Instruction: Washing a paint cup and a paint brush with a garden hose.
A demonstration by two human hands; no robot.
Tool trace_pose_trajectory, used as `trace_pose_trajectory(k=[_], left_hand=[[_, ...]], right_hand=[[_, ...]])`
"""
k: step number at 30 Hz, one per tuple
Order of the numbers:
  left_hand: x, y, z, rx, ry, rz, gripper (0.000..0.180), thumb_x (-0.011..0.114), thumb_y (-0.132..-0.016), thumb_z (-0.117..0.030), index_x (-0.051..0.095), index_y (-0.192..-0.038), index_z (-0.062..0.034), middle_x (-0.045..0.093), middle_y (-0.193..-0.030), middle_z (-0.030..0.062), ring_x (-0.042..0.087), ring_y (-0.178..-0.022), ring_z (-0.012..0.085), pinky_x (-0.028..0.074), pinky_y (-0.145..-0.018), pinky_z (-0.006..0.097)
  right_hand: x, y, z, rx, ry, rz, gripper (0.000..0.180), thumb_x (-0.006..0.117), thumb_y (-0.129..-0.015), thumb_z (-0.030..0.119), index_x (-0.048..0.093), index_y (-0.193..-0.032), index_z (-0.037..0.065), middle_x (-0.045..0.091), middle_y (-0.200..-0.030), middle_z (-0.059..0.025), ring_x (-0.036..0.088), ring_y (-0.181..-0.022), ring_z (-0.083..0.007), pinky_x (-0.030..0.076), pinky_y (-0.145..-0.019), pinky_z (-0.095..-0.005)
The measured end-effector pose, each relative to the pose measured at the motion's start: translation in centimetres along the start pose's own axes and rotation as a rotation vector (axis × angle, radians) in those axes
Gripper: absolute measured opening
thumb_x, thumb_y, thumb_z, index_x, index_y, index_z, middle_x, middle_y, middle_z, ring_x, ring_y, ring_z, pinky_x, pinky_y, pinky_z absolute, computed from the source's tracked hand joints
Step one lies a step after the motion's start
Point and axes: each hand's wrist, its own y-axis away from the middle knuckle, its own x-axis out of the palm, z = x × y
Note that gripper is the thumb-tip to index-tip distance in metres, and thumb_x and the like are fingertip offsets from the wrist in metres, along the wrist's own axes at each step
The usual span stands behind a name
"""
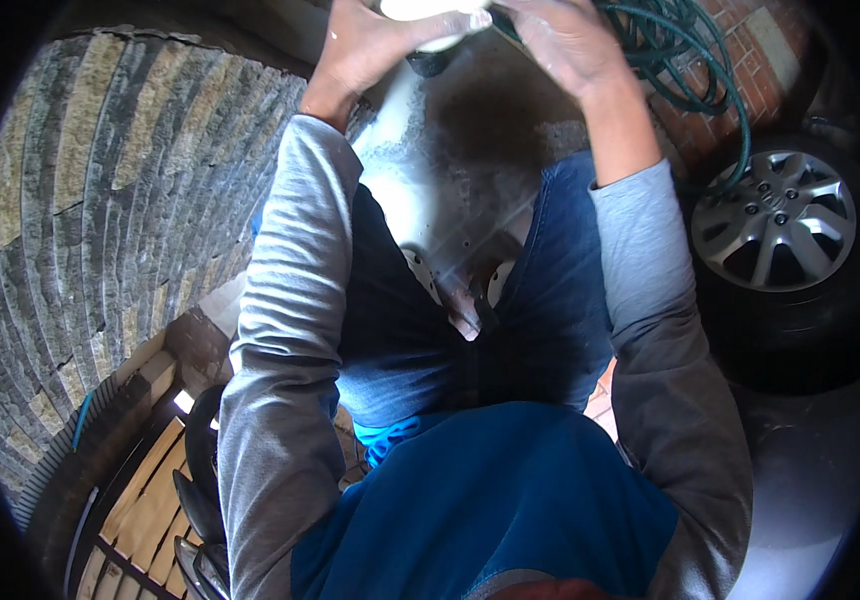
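Stonework point(150, 160) fills the left, a car wheel point(776, 216) the right; up top, the left hand point(375, 42) grips a white object point(428, 9), the right hand point(572, 45) beside it, its grip unclear.

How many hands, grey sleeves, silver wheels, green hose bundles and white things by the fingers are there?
Hands: 2 (left hand, right hand)
Sleeves: 2 (left sleeve, right sleeve)
Wheel: 1
Hose: 1 bundle
White thing: 1, cut off by the top edge
Total: 7
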Motion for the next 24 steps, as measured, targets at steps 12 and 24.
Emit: trace_pose_trajectory(k=[12, 24], left_hand=[[-1.6, 1.5, 0.0, -0.090, -0.369, -0.205, 0.062, 0.079, -0.069, -0.037, 0.061, -0.106, 0.0099, 0.067, -0.096, 0.0154, 0.067, -0.085, 0.0199, 0.051, -0.079, 0.030], [-1.8, 2.0, 0.1, -0.112, -0.304, -0.223, 0.063, 0.083, -0.066, -0.038, 0.063, -0.106, 0.0068, 0.069, -0.095, 0.0150, 0.068, -0.085, 0.0210, 0.052, -0.082, 0.031]], right_hand=[[-22.0, 3.1, 4.3, 0.382, 1.280, -0.669, 0.074, 0.069, -0.083, 0.038, 0.035, -0.141, 0.007, 0.042, -0.140, -0.0126, 0.036, -0.132, -0.0259, 0.028, -0.109, -0.0436], [-31.1, 4.8, 3.6, 0.843, 2.416, -0.517, 0.073, 0.062, -0.082, 0.050, 0.038, -0.141, 0.013, 0.034, -0.148, -0.0129, 0.026, -0.138, -0.0322, 0.022, -0.109, -0.0560]])
